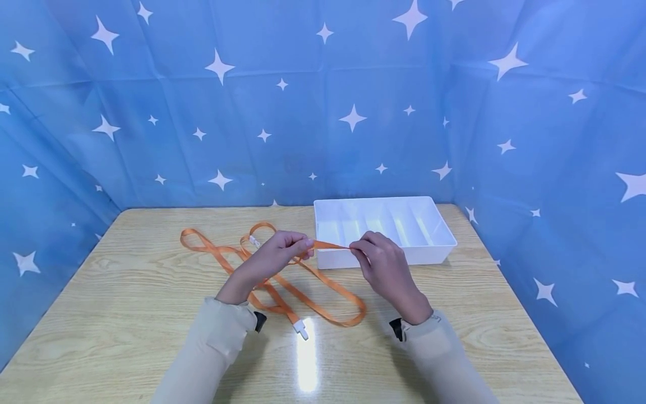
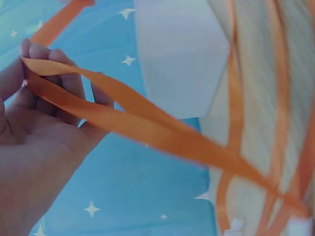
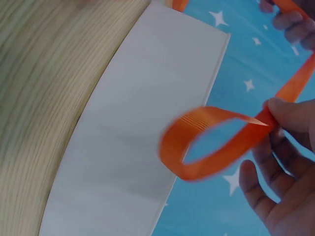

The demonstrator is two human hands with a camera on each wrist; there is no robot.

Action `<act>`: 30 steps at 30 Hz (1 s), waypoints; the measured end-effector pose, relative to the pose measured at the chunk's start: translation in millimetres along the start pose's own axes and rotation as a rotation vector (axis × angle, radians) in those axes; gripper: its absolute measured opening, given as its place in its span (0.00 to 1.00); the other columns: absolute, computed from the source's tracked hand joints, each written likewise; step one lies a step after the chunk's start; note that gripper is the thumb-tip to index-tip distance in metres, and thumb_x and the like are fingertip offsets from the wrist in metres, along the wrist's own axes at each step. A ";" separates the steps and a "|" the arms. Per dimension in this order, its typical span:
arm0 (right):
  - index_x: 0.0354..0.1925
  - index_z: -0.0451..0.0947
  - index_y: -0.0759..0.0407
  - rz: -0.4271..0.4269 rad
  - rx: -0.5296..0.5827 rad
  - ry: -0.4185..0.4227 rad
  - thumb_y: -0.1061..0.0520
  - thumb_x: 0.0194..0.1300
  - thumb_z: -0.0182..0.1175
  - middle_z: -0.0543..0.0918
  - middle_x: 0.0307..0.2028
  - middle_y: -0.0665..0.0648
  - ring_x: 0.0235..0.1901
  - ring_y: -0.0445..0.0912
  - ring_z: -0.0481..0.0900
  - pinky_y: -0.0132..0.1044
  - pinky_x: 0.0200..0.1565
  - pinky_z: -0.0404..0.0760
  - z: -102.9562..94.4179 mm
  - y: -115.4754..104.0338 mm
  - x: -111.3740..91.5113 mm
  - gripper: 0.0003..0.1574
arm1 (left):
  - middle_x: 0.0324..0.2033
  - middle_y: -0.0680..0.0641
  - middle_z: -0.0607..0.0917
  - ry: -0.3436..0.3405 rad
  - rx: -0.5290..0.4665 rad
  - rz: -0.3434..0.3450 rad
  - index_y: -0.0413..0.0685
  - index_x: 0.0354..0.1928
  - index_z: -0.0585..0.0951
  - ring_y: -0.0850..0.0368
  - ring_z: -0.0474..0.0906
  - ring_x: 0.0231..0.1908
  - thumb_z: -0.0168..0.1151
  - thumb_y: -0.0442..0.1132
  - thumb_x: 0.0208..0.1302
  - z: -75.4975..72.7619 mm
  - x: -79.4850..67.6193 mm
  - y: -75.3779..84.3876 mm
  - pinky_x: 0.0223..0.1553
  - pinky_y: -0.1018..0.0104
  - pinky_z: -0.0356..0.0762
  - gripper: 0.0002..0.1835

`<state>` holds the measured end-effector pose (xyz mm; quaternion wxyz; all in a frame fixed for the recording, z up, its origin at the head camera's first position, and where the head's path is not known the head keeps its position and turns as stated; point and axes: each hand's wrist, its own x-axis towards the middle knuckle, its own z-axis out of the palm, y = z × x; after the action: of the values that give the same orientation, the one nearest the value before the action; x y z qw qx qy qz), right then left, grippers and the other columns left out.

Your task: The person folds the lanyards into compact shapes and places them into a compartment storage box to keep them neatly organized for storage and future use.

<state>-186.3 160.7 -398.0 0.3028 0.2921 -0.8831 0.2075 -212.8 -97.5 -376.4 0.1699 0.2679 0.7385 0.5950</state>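
Note:
Both hands hold an orange lanyard (image 1: 330,245) above the table, with a short flat stretch of its strap between them. My left hand (image 1: 275,255) pinches it between thumb and fingers; two strands (image 2: 162,132) trail from there towards the table. Thumb and fingertips of my right hand (image 1: 386,266) pinch the other end, where a loop (image 3: 170,150) hangs out in the right wrist view. More orange strap (image 1: 323,311) lies in loose loops beneath, with a white plastic clip (image 1: 300,329) at its near end. Whether it joins the held strap I cannot tell.
Just behind the right hand stands a white box (image 1: 386,257) with several divided compartments. Another white clip (image 1: 254,241) lies among the loops behind the left hand. A blue curtain (image 1: 303,140) with white stars hangs along the back and sides of the wooden table (image 1: 126,314).

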 end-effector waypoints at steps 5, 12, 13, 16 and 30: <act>0.36 0.87 0.60 0.080 0.058 -0.052 0.63 0.60 0.71 0.82 0.29 0.52 0.25 0.44 0.76 0.35 0.25 0.76 0.3 0.4 -0.5 0.04 | 0.30 0.44 0.74 0.016 0.013 0.036 0.41 0.29 0.72 0.50 0.70 0.36 0.43 0.43 0.81 1.7 0.9 14.4 0.48 0.52 0.70 0.20; 0.40 0.87 0.61 0.135 0.093 -0.089 0.63 0.61 0.70 0.80 0.29 0.51 0.24 0.41 0.74 0.32 0.24 0.74 -0.8 -1.3 -1.0 0.07 | 0.32 0.42 0.74 0.032 -0.005 0.084 0.42 0.27 0.73 0.41 0.72 0.42 0.48 0.40 0.79 1.6 0.8 24.0 0.52 0.46 0.71 0.18; 0.41 0.87 0.61 0.135 0.092 -0.092 0.63 0.61 0.70 0.80 0.29 0.51 0.24 0.41 0.73 0.31 0.24 0.73 -0.8 -1.4 -0.8 0.08 | 0.32 0.41 0.74 0.032 -0.001 0.087 0.42 0.27 0.73 0.40 0.72 0.42 0.49 0.40 0.79 1.6 1.1 24.6 0.51 0.47 0.72 0.18; 0.42 0.87 0.62 0.134 0.088 -0.101 0.64 0.61 0.70 0.79 0.29 0.51 0.23 0.41 0.71 0.30 0.22 0.72 -1.0 -2.2 -0.5 0.09 | 0.31 0.39 0.75 0.032 0.009 0.084 0.40 0.28 0.74 0.38 0.71 0.40 0.50 0.42 0.78 2.2 1.9 27.7 0.48 0.50 0.71 0.18; 0.33 0.84 0.60 0.182 0.146 -0.113 0.64 0.59 0.66 0.78 0.26 0.50 0.24 0.47 0.76 0.33 0.26 0.76 -2.6 -9.1 1.7 0.02 | 0.37 0.34 0.80 0.010 0.005 0.100 0.41 0.42 0.78 0.45 0.78 0.38 0.57 0.39 0.74 6.1 5.6 38.4 0.45 0.57 0.78 0.08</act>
<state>-180.5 154.7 -393.3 0.2105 0.2431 -0.9042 0.2811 -206.3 -83.7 -340.2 0.1356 0.3018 0.7265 0.6022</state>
